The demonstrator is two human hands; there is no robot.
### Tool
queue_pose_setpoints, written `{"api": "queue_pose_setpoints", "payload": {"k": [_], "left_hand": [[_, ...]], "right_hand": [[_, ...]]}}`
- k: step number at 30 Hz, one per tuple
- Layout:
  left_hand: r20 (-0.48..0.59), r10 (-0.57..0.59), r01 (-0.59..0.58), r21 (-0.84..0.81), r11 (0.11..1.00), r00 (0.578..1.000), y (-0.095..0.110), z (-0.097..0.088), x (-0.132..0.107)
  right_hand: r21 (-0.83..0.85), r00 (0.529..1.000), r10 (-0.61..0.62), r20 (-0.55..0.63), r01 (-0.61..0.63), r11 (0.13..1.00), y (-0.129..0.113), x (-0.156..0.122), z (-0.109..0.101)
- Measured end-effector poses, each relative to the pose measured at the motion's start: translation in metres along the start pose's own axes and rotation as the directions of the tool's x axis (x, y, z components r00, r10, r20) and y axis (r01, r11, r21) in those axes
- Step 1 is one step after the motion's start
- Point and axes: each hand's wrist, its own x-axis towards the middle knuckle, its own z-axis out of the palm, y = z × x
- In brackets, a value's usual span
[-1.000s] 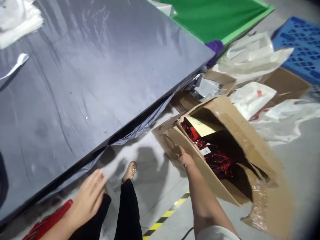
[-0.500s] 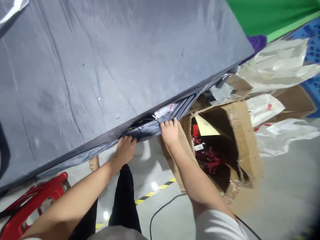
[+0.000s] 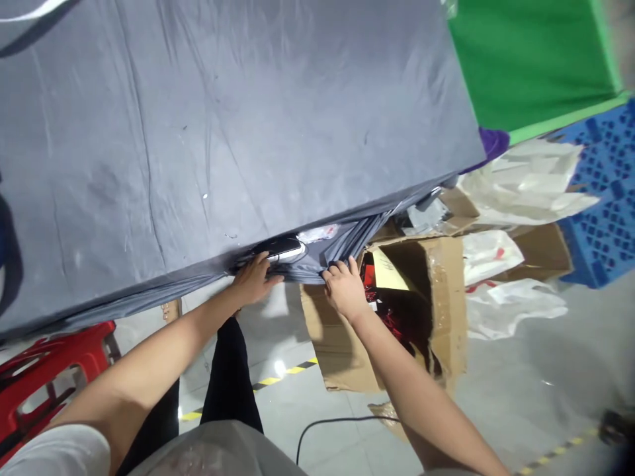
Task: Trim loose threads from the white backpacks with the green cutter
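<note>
A grey cloth [image 3: 278, 132] covers the table, and its front edge hangs loose as a fold. My right hand [image 3: 344, 287] is closed on the gathered rim of this fold, pulling it away from the table edge. My left hand [image 3: 254, 279] lies at the fold's left part, thumb stretched out along the rim and fingers reaching to the opening; the fingertips are partly hidden. Inside the gap lies a smooth black object with a white edge [image 3: 285, 247], just beyond my left fingers. A clear plastic packet with red marks [image 3: 320, 233] sits to its right.
An open cardboard box [image 3: 446, 297] with red-and-black goods stands below right. White plastic bags [image 3: 510, 314], a blue plastic pallet [image 3: 602, 192] and a green bin [image 3: 536, 66] are farther right. A red stool [image 3: 64, 363] is at lower left. A black cable [image 3: 337, 420] crosses the floor.
The fold is held wider, and the black object now shows more plainly. My left thumb has spread from the fingers. The view has shifted, so the box appears farther left and lower.
</note>
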Motion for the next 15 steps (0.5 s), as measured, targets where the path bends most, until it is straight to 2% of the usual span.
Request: {"api": "queue_pose_setpoints", "payload": {"k": [4, 6, 8, 11, 13, 15], "left_hand": [[0.003, 0.018, -0.018, -0.088, 0.996, 1.000, 0.012, 0.000, 0.063], [0.054, -0.028, 0.033, -0.091, 0.995, 0.998, 0.014, 0.008, 0.091], [0.105, -0.104, 0.112, -0.069, 0.991, 0.989, 0.011, 0.021, 0.105], [0.133, -0.146, 0.150, -0.027, 0.988, 0.980, 0.006, 0.041, 0.099], [0.136, -0.128, 0.131, -0.015, 0.991, 0.982, 0.005, 0.051, 0.085], [0.114, -0.121, 0.123, -0.014, 0.992, 0.986, 0.006, 0.058, 0.071]], "right_hand": [[0.012, 1.000, 0.008, -0.005, -0.008, 1.000, 0.004, -0.005, 0.002], [0.042, 1.000, 0.021, 0.001, -0.021, 0.999, 0.007, -0.007, 0.001], [0.107, 0.999, 0.047, 0.023, -0.049, 0.993, 0.011, -0.005, -0.002], [0.204, 0.985, 0.162, 0.054, -0.170, 0.964, 0.013, 0.015, -0.014], [0.212, 0.967, 0.250, 0.052, -0.255, 0.943, 0.009, 0.040, -0.021], [0.201, 0.965, 0.257, 0.057, -0.263, 0.944, 0.001, 0.070, -0.023]]}}
